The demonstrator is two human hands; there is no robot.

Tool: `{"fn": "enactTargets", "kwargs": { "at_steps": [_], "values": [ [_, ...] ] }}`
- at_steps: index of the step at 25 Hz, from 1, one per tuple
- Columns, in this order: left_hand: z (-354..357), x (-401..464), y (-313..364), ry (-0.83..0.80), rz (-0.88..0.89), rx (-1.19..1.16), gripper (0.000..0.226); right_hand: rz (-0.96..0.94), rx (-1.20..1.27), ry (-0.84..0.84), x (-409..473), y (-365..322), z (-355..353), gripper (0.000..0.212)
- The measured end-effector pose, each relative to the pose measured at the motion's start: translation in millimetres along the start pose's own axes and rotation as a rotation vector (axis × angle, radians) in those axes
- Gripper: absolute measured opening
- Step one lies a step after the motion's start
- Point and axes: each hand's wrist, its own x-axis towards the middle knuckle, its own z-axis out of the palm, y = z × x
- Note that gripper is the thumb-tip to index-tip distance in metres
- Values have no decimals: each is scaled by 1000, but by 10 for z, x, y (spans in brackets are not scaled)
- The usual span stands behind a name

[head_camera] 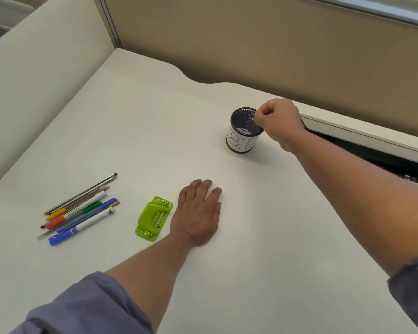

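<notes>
1. I've got the right hand [279,121] out at full reach, forearm stretched across the far right of the desk [155,116]; the wrist is bent downward and the knuckles are raised.
2. Its fingers are curled in tight; thumb and forefinger pinch a small silvery piece [253,119], too small for me to tell what it is.
3. That piece sits right over the near-right rim of the mesh cup [241,141]; the cup stands upright on the desk, a white label with letters wrapped round it, something pale lying at its bottom.
4. Left hand [198,210] now: palm down, flat on the desk, fingers straight and close together, holding nothing; the forearm runs back toward me into a rolled grey sleeve [82,309].
5. Just beside that hand's thumb edge lies a green plastic tool [155,218]; whether they touch, I cannot tell.
6. Farther left, well apart from both hands, a bunch of pens and pencils [80,208] lies side by side, all slanting the same way.
</notes>
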Motion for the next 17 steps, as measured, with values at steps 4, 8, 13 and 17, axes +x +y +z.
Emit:
{"fn": "enactTargets", "kwargs": {
  "at_steps": [4,8,13,17],
  "values": [
    [11,8,-5,10,10,8,37,5,5,16,-21,26,5,9],
    [25,15,-15,9,9,10,37,18,47,32,-41,78,12,12],
    [25,14,-8,16,10,11,37,-9,71,21,-64,129,51,10],
    [17,16,-7,13,13,8,36,-21,58,32,-94,168,80,11]
  ]
}}
